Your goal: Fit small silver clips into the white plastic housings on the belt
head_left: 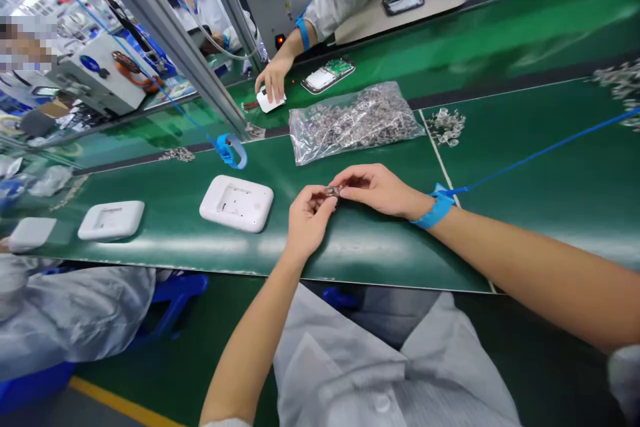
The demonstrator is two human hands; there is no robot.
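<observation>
A person's left hand (306, 221) and right hand (381, 190) meet above a green worktop (380, 260). The fingers of both hands pinch one small metal part (333, 191) between their tips. Just beyond the fingers lies a clear bag of metal parts (353, 121), and to their left rests a white plastic housing (237, 203). A blue wrist strap (434, 209) circles the right wrist. Farther beyond the fingers, a co-worker's hand (273, 77) touches a small white piece (271, 101).
</observation>
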